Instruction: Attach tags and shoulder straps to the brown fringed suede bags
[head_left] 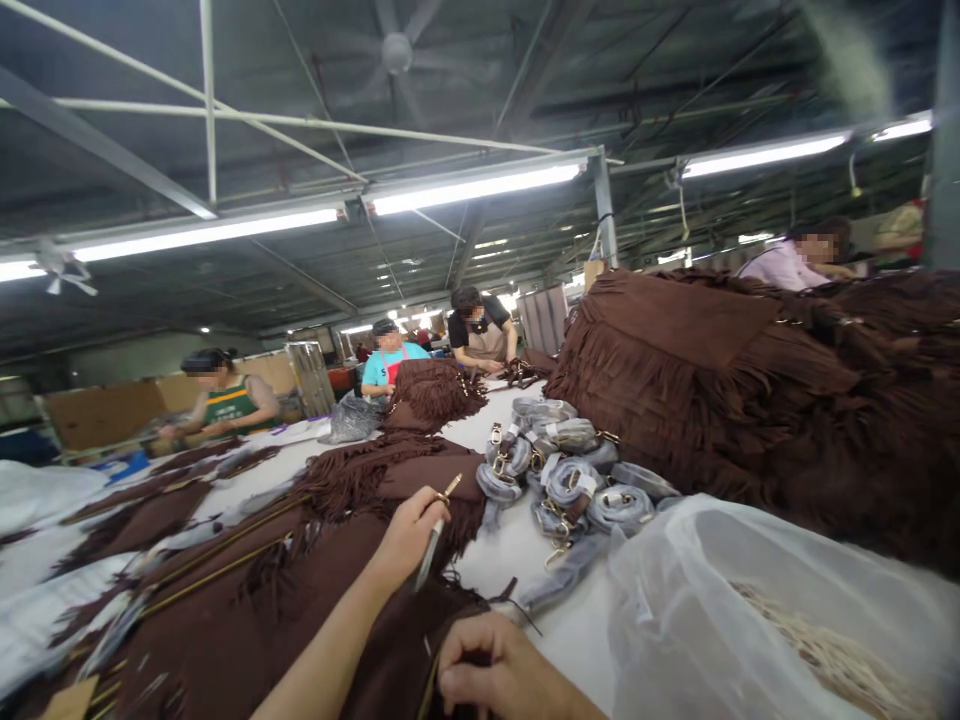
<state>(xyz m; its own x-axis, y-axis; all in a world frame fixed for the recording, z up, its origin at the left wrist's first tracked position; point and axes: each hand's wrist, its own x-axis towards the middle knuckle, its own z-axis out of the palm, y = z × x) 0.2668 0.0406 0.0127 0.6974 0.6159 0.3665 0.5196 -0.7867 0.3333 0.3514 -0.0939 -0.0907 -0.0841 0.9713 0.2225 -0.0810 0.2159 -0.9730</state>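
My left hand (412, 530) is closed around a slim tool (429, 553) with a gold-coloured upper end and a pale, narrow lower part; its exact kind is unclear. Beneath it lie brown fringed bag pieces (300, 600), some edged with gold-coloured zips. At the bottom, my right hand (499, 665) has its fingers curled together beside the gold-edged border of a brown piece (397, 650). Whatever sits between those fingers is hidden. Just beyond the hands, several coiled straps (574, 480) in clear wrapping, with gold clasps, are heaped on the white table (495, 550).
A tall pile of brown fringed pieces (660, 340) rises at the right. In front of it stands a translucent plastic bag (697, 590) with beige cords inside. Co-workers (480, 330) work across the table, one in a green apron (229, 405) at the left.
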